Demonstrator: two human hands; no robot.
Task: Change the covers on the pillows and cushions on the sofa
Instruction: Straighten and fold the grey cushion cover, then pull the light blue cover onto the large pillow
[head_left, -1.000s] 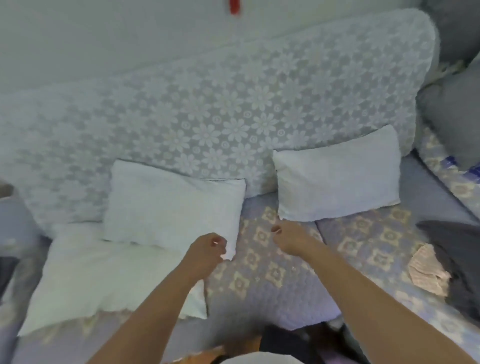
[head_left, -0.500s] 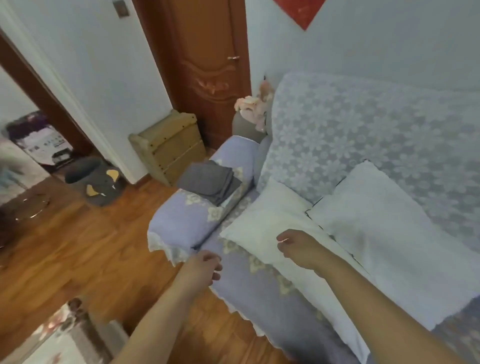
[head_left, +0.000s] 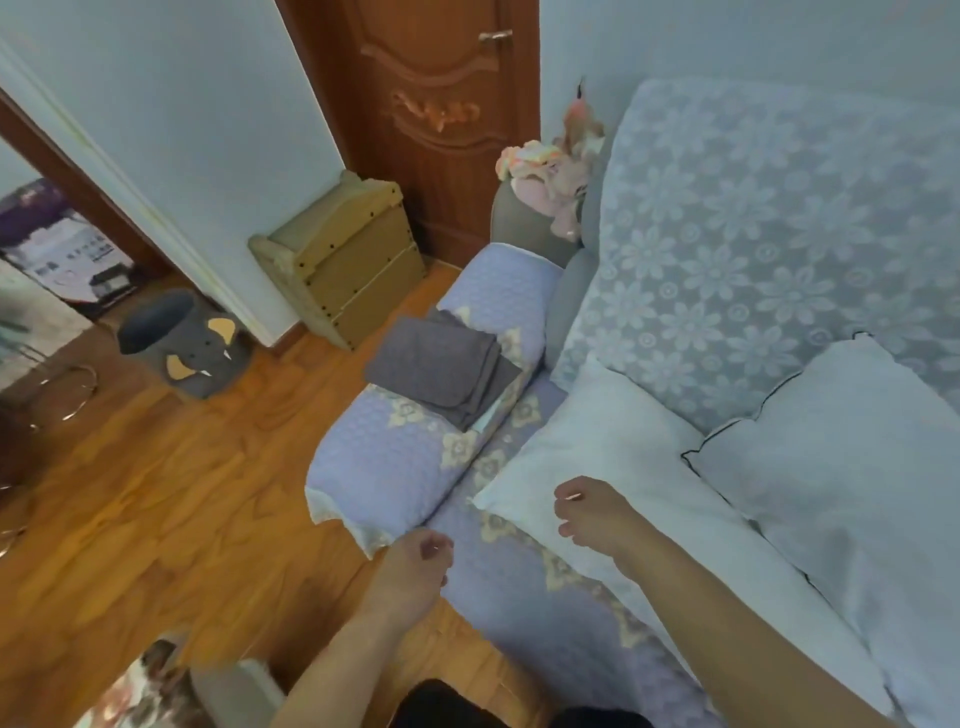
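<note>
A white pillow (head_left: 613, 457) lies flat on the sofa seat (head_left: 524, 582), and a second white pillow (head_left: 852, 467) with dark piping leans on the lace-covered backrest (head_left: 753, 218). A stack of folded grey covers (head_left: 441, 366) rests on the quilted purple armrest (head_left: 395, 447). My right hand (head_left: 592, 512) hovers over the near edge of the flat pillow, fingers loosely curled, holding nothing. My left hand (head_left: 415, 564) hangs over the sofa's front corner, fingers loosely curled and empty.
A wooden floor (head_left: 156, 509) spreads to the left. A grey elephant basket (head_left: 184, 340) and a small wooden cabinet (head_left: 343, 265) stand by the wall. A brown door (head_left: 431, 114) is behind the armrest. Soft toys (head_left: 550, 176) sit on the sofa's far corner.
My view has swung left from the sofa's middle to its left end and armrest. Both hands stay raised and empty, now over the flat pillow and the sofa corner.
</note>
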